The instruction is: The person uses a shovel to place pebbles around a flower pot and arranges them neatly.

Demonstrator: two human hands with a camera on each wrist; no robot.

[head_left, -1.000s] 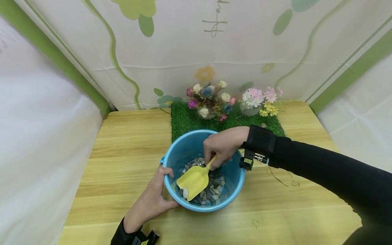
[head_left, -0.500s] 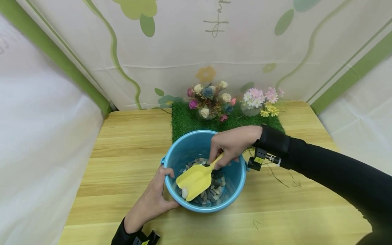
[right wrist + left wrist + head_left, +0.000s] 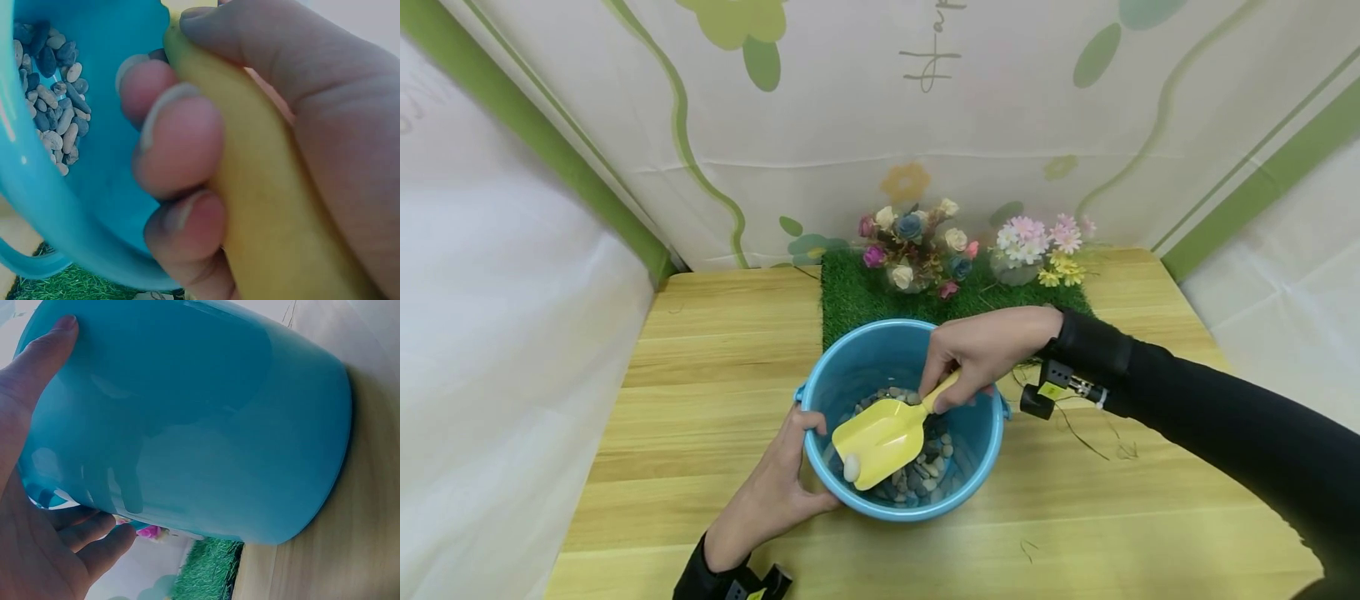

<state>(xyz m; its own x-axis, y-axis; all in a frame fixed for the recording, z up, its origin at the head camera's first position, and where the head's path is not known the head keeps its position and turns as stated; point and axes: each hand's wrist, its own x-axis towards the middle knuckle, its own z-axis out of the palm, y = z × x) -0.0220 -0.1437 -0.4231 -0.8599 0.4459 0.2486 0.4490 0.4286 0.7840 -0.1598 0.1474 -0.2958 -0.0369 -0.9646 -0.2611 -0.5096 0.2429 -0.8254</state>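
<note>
A blue bucket (image 3: 973,467) stands on the wooden table with grey and white pebbles (image 3: 917,477) across its bottom. My left hand (image 3: 778,475) holds the bucket's left side, with fingers hooked over the rim; in the left wrist view its thumb (image 3: 47,353) lies along the outer wall. Inside the bucket, my right hand (image 3: 973,354) grips a yellow shovel (image 3: 883,437) by its handle, the fingers wrapped round it in the right wrist view. The shovel's blade lies above the pebbles, pointing down left. At its tip is a white pebble (image 3: 852,467); whether it lies on the blade is unclear.
Behind the bucket lies an artificial grass mat (image 3: 850,300). On it stand a vase of mixed roses (image 3: 913,246) and a pot of pink and yellow flowers (image 3: 1026,250). A printed curtain (image 3: 820,100) hangs at the table's back edge. The bucket's handle (image 3: 37,265) hangs outside.
My right hand has drawn back to the right and slightly up, tilting the shovel's handle with it. The blade has risen a little over the pebbles. My left hand keeps its hold on the bucket.
</note>
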